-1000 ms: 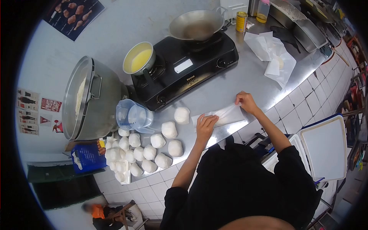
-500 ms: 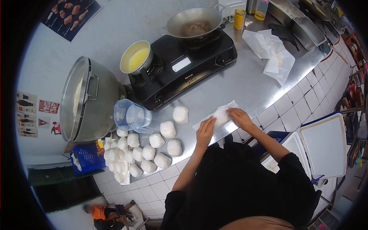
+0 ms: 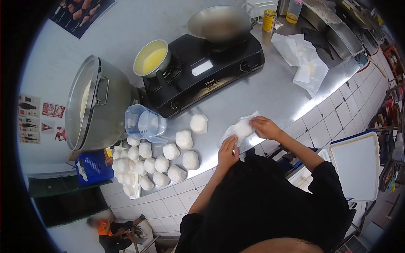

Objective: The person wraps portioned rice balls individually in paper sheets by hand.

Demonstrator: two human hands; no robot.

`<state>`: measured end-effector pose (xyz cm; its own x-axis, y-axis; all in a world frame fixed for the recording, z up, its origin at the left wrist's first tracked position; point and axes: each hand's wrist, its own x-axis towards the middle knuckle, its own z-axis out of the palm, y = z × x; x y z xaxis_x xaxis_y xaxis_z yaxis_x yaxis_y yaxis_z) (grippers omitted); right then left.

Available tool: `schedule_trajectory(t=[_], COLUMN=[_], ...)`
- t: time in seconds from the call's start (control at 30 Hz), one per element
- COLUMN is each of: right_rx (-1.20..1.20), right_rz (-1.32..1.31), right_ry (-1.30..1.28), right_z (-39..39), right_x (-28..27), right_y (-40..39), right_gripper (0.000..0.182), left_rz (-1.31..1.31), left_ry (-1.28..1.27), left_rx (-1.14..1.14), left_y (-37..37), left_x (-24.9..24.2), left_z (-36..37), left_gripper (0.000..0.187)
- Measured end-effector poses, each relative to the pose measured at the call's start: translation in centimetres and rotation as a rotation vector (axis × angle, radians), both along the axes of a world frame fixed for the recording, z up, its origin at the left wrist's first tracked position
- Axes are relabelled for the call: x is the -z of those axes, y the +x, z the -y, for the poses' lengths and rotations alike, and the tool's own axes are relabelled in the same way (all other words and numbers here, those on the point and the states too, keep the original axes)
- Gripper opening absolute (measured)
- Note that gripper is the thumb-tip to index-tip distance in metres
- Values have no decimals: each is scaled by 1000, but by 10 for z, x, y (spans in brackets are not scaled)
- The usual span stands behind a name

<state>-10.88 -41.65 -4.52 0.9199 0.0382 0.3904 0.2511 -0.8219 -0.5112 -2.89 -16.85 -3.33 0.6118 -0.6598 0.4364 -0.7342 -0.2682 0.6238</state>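
Observation:
A white paper-wrapped bundle (image 3: 242,128) rests at the front edge of the steel counter (image 3: 240,101), its paper creased and its contents hidden. My left hand (image 3: 228,152) grips the near-left side of the paper, thumb and fingers closed on it. At the opposite end, my right hand (image 3: 265,128) pinches the paper with its fingers bent. To the left of my hands sit several finished-looking round white bundles (image 3: 190,160), some standing singly and others piled at the counter's left end. An open sheet of white paper (image 3: 311,78) with a small pale lump lies to the right.
A black gas stove (image 3: 211,74) carries a saucepan of yellow liquid (image 3: 152,59) and a wok (image 3: 219,25). Left of it stand a clear plastic jug (image 3: 145,124) and a large metal pot (image 3: 103,120). A yellow can (image 3: 269,21) is at the back. A person (image 3: 112,230) sits at lower left.
Both hands have drawn slightly closer around the bundle, and the paper is more gathered and rounded. My left hand has shifted a little right. The camera view has tilted slightly.

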Motion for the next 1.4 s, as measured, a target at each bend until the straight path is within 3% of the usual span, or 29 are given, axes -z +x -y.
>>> schedule_trajectory(t=[0.07, 0.13, 0.27, 0.37, 0.4, 0.53, 0.6, 0.73, 0.83, 0.93, 1.03, 1.1, 1.2, 1.3, 1.4], right_rx=[-50, -75, -48, -15, 15, 183, 155, 163, 176, 155, -56, -103, -180, -194, -127], right_rz=[-33, -21, -64, -124, -133, -246, -170, -328, -202, -179, -638, -740, -656, -612, -605], right_ry=[46, 1, -125, -164, -147, 10, 50, -17, -120, -110, 213, 178, 102, 90, 149], right_z=[3, 3, 0, -4, -9, -31, -31, -27, -26, -14, 7, 6, 5, -2, -20], right_x=[-25, -36, 3, 12, 10, -31, -32, -18, -10, -16, -35, -49, -47, -31, -27], right_y=[-3, -6, -7, -5, -3, 12, 18, 16, 20, 44, 78, 93, 100, 92, 70], right_gripper=[27, 28, 31, 33, 35, 44, 48, 50, 60, 59, 70, 79, 88, 91, 91], left_rz=[-59, 27, 53, -242, -442, -541, -563, -415, -235, -126, -111, -26, -39, -12, 201], left_ry=[-11, 36, 75, 83, -27, 95, 191, 270, 344, 413, 558, 676, 676, 486, 356], left_rx=[-1, 30, 96, 50, 38, 38, 71, 29, 2, 30, 84, 100, 110, -26, -29], left_y=[-6, 0, 20, 33, 38, 56, 63, 63, 65, 82, 103, 109, 110, 102, 75], left_x=[-20, -2, 15, 17, 9, -17, -15, -16, -12, -2, -16, -29, -32, -16, -8], left_z=[2, -1, -5, -7, -3, 7, 8, 16, 18, 27, 50, 64, 64, 61, 50], left_gripper=[32, 32, 27, 24, 27, 33, 30, 16, 8, 7, 9, 11, 16, 20, 20])
